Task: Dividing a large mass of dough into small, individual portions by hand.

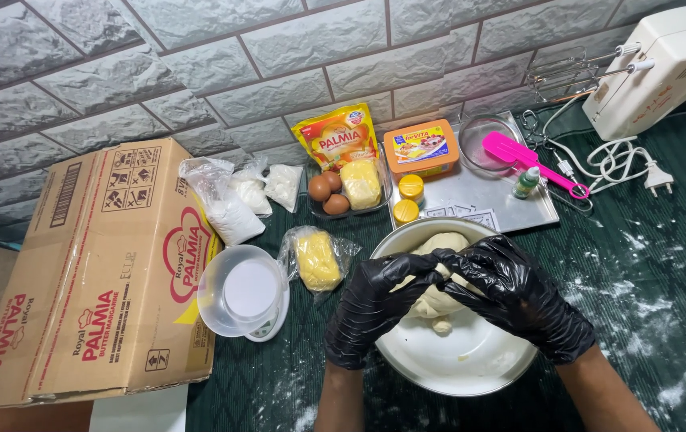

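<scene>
Kneading: pale soft dough lump (433, 298) over round metal bowl (471, 360).
Grip: left black-gloved hand (375, 308) and right black-gloved hand (511, 292) both clasp dough.
Progress: dough formed; yellow butter bag (318, 260) left, unused.

A pale cream, soft lump of dough (433, 300) sits bunched and uneven above the middle of a round, shallow metal bowl (471, 364), its upper part wrapped and hidden, a small nub hanging beneath.

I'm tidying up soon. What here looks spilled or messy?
White powder, likely flour, is scattered over the green mat right of the metal bowl. Both gloved hands, left and right, hold dough over the bowl.
</scene>
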